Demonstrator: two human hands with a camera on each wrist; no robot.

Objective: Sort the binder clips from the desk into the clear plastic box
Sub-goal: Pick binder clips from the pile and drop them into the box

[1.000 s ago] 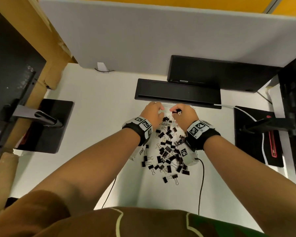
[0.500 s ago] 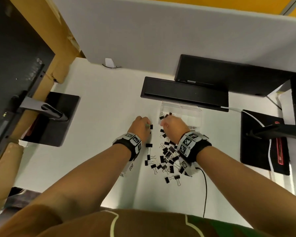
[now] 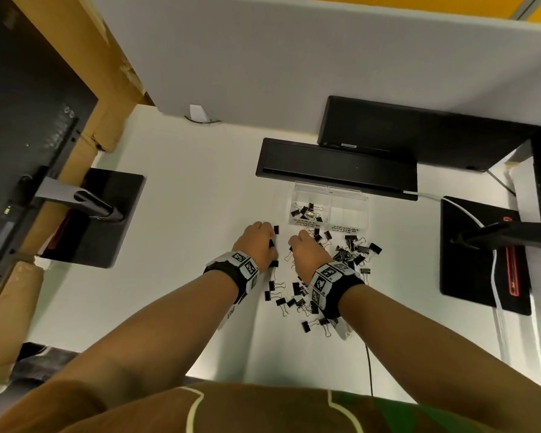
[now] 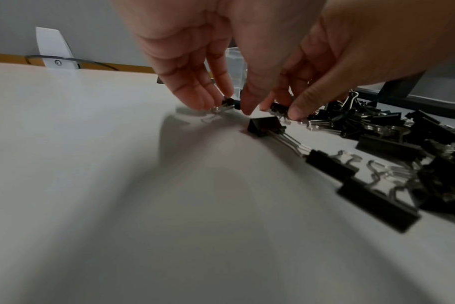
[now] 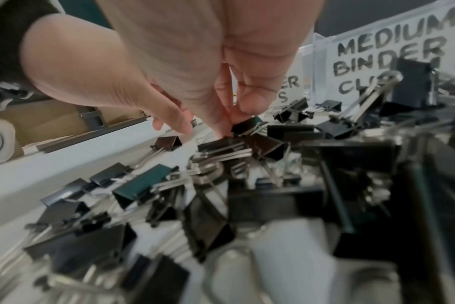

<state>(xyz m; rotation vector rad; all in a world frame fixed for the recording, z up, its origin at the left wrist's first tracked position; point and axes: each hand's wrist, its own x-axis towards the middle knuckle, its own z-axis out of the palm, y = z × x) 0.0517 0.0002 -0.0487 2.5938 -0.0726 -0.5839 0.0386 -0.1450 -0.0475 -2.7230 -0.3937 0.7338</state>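
I see my left hand [image 3: 258, 245] reaching down to the white desk [image 3: 181, 232], fingertips [image 4: 195, 98] pinching a small binder clip [image 4: 227, 102]. My right hand [image 3: 306, 251] pinches another clip [image 5: 247, 125] at the edge of the scattered pile [image 3: 350, 254]. The clear plastic box [image 3: 347, 210] sits just beyond my fingers, its left compartment holding some clips.

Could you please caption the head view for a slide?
Both hands, left and right, reach into scattered black binder clips before a clear plastic two-compartment box.
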